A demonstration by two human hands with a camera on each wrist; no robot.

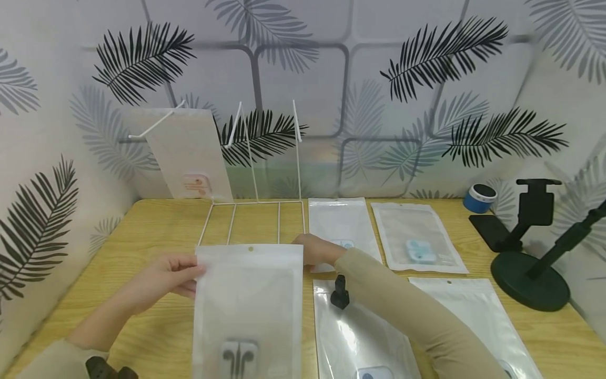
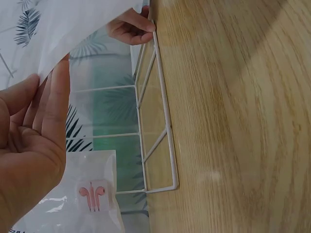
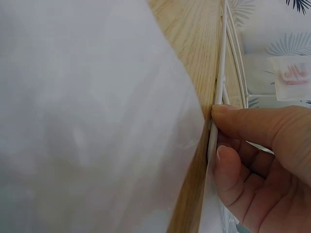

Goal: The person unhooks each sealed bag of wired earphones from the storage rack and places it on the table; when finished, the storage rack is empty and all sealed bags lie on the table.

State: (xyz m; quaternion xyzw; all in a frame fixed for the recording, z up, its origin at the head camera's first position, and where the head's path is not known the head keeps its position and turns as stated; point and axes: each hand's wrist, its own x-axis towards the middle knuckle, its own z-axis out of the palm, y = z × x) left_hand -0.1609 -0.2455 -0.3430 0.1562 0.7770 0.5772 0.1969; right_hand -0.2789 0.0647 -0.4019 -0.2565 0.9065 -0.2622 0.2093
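Note:
Between thumb and fingers, my left hand pinches the upper left edge of a white zip pouch. Dark earphones are printed on its lower part, and a hang hole sits at the top. My right hand grips the front wire of a white wire display rack near its right corner; in the head view the pouch partly hides that corner. On the rack's left hook hangs another pouch with pink earphones on it.
Two pouches lie right of the rack. Nearer lie two more, a glossy pouch under my right forearm and a white pouch. At the right stand a black phone stand, a round-based stand and a blue tape roll.

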